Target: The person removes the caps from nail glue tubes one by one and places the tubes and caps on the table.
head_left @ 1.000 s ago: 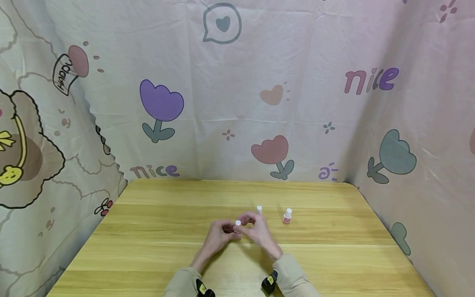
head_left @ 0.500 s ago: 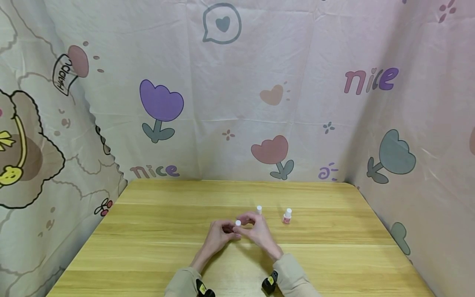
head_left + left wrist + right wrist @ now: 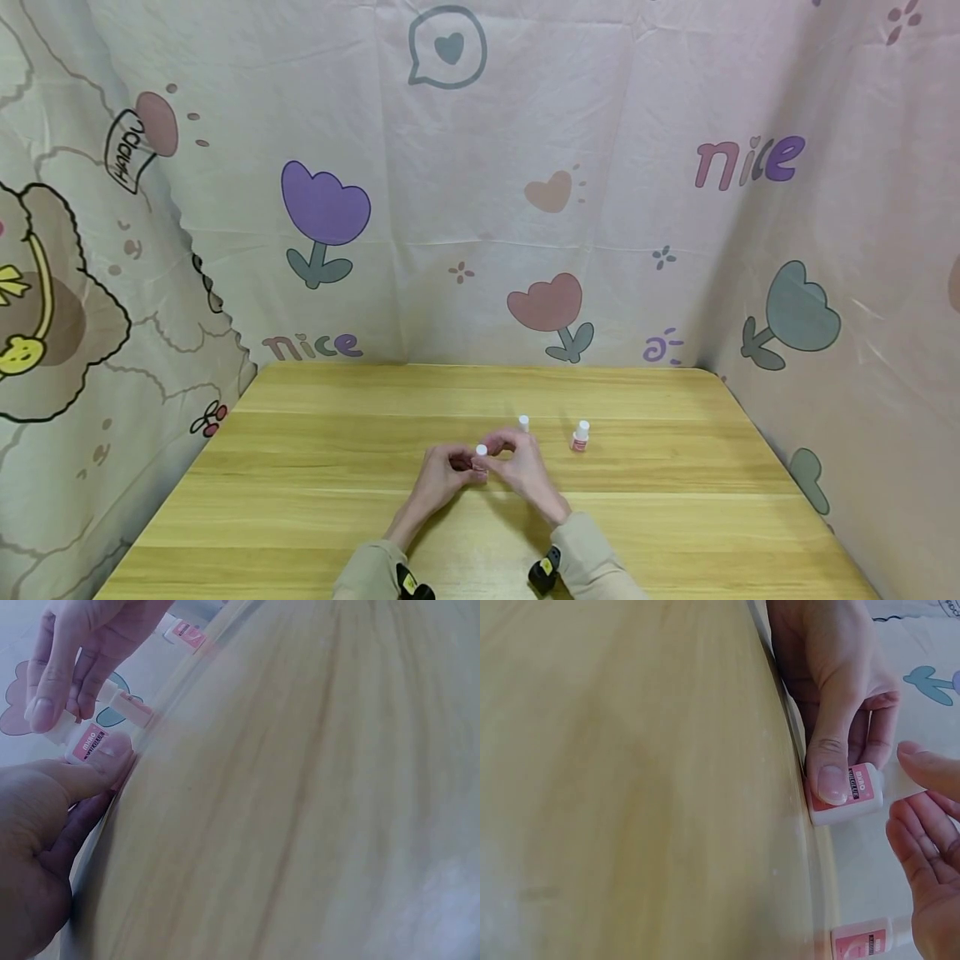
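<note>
Small white glue bottle [image 3: 865, 787] with a pink label stands upright on the wooden table, between my two hands. My left hand [image 3: 442, 477] grips its body near the base, the thumb lying across the label in the left wrist view. From the other side my right hand [image 3: 522, 468] pinches the white cap [image 3: 482, 451] between thumb and fingers. In the head view both hands hide most of the body. A second matching bottle [image 3: 524, 423] stands just behind the right hand and is partly covered by it. The third bottle [image 3: 581, 437] stands farther right, untouched.
The wooden table [image 3: 315, 467] reaches back to a patterned cloth [image 3: 450, 208] with printed flowers. More cloth hangs along the left and right sides. Black devices [image 3: 545, 571] are worn on the wrists, over beige sleeves.
My right thumb and fingers have shifted slightly at the cap. The left hand and all three bottles have kept their places.
</note>
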Tool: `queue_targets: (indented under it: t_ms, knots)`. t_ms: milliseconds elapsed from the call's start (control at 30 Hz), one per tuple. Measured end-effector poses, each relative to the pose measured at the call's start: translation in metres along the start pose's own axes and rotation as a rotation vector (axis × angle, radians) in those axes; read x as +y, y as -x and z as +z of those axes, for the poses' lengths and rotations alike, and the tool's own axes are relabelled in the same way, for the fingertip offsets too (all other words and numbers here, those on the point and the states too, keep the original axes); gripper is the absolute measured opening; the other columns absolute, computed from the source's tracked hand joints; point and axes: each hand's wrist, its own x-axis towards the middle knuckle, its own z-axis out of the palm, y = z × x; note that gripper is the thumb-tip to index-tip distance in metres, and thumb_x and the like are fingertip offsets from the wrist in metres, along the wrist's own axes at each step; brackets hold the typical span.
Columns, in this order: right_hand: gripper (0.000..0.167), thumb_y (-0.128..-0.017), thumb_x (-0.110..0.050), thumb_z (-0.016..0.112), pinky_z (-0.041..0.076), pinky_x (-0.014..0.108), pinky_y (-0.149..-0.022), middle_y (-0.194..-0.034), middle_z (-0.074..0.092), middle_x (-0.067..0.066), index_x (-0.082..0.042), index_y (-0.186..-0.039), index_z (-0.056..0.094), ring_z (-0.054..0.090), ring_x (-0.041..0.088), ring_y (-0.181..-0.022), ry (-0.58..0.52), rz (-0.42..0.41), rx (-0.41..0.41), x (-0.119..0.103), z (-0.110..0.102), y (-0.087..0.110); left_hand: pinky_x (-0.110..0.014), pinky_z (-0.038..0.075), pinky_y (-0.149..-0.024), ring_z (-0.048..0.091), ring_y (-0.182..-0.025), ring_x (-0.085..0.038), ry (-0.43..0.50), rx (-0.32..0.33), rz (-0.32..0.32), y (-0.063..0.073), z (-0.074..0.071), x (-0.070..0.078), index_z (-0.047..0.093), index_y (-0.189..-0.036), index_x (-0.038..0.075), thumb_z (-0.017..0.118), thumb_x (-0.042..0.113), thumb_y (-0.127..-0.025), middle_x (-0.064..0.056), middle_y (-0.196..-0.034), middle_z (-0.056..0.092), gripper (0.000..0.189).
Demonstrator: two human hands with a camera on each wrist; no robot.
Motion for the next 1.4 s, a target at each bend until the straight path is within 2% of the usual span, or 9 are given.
queue_targets:
  t_ms: [167,300,500,667,733,967,1133,1267,1400]
  knots:
    - [0.016,-0.079,-0.007,0.085,0.059,0.039,-0.083,-0.089,0.076,0.010,-0.006,-0.092,0.076,0.069,0.027,-0.083,-0.018,-0.013,-0.016,-0.0001,-0.0015,0.0010,-0.019,0.056,-0.067,0.067,-0.068,0.000,-0.008,-0.004,-0.013,-0.0004,-0.0002,0.0013,0.076,-0.082,0.014,0.087,0.010,-0.076,-0.005,-0.078,0.077,0.013]
    - [0.016,-0.081,-0.007,0.083,0.059,0.041,-0.087,-0.092,0.076,0.010,-0.005,-0.096,0.077,0.069,0.027,-0.086,-0.029,-0.003,-0.039,-0.0011,-0.0027,0.0017,-0.019,0.056,-0.066,0.067,-0.068,0.000,-0.005,-0.004,-0.012,-0.0004,-0.0003,0.0019,0.076,-0.082,0.014,0.087,0.009,-0.075,-0.005,-0.078,0.077,0.014]
    - [0.026,-0.081,-0.005,0.082,0.058,0.045,-0.090,-0.098,0.075,0.014,0.000,-0.104,0.073,0.069,0.029,-0.090,-0.063,0.039,-0.061,-0.0029,-0.0035,0.0021,-0.019,0.055,-0.067,0.067,-0.069,0.000,-0.001,-0.007,-0.017,-0.0006,-0.0001,0.0018,0.077,-0.083,0.014,0.088,0.010,-0.075,-0.005,-0.079,0.077,0.014]
    - [0.024,-0.078,-0.014,0.086,0.058,0.040,-0.085,-0.092,0.074,0.005,-0.009,-0.098,0.073,0.067,0.017,-0.086,0.005,0.054,-0.032,-0.0046,-0.0022,0.0010,-0.018,0.055,-0.066,0.067,-0.069,0.000,-0.001,0.002,-0.006,-0.0006,-0.0002,0.0010,0.077,-0.084,0.013,0.088,0.011,-0.075,-0.005,-0.079,0.077,0.014]
    - [0.022,-0.078,-0.015,0.087,0.058,0.038,-0.082,-0.089,0.073,0.003,-0.012,-0.094,0.072,0.066,0.013,-0.084,0.035,0.047,-0.020,-0.0043,-0.0013,0.0001,-0.018,0.054,-0.065,0.066,-0.068,0.000,0.001,0.008,0.004,-0.0004,-0.0001,0.0005,0.077,-0.083,0.012,0.088,0.011,-0.075,-0.006,-0.078,0.077,0.014]
    - [0.018,-0.078,-0.008,0.085,0.059,0.043,-0.080,-0.084,0.073,0.005,-0.009,-0.091,0.072,0.066,0.013,-0.077,0.054,0.009,-0.018,-0.0037,-0.0003,-0.0008,-0.019,0.055,-0.065,0.065,-0.067,0.001,-0.003,0.009,0.015,0.0001,0.0006,-0.0005,0.077,-0.082,0.013,0.088,0.011,-0.075,-0.005,-0.077,0.077,0.013]
    - [0.019,-0.079,-0.007,0.084,0.059,0.035,-0.083,-0.087,0.076,0.005,-0.009,-0.095,0.074,0.069,0.017,-0.081,0.080,-0.026,-0.018,-0.0040,-0.0019,0.0006,-0.018,0.054,-0.064,0.066,-0.067,-0.001,0.010,0.009,-0.003,0.0001,0.0007,-0.0002,0.077,-0.083,0.012,0.088,0.009,-0.074,-0.007,-0.077,0.077,0.014]
    - [0.019,-0.080,-0.005,0.082,0.059,0.033,-0.086,-0.090,0.077,0.008,-0.007,-0.098,0.075,0.070,0.021,-0.084,0.051,-0.050,-0.027,-0.0033,-0.0037,0.0015,-0.018,0.054,-0.064,0.066,-0.067,-0.003,0.016,0.009,0.004,0.0001,0.0008,-0.0010,0.077,-0.083,0.011,0.088,0.009,-0.074,-0.008,-0.077,0.077,0.014]
    - [0.020,-0.081,-0.002,0.081,0.060,0.037,-0.089,-0.093,0.077,0.012,-0.002,-0.100,0.075,0.071,0.024,-0.086,-0.010,-0.058,-0.047,-0.0014,-0.0051,0.0018,-0.018,0.055,-0.063,0.066,-0.067,-0.002,0.014,0.006,0.024,-0.0002,0.0010,-0.0019,0.077,-0.083,0.012,0.088,0.009,-0.075,-0.008,-0.077,0.077,0.014]
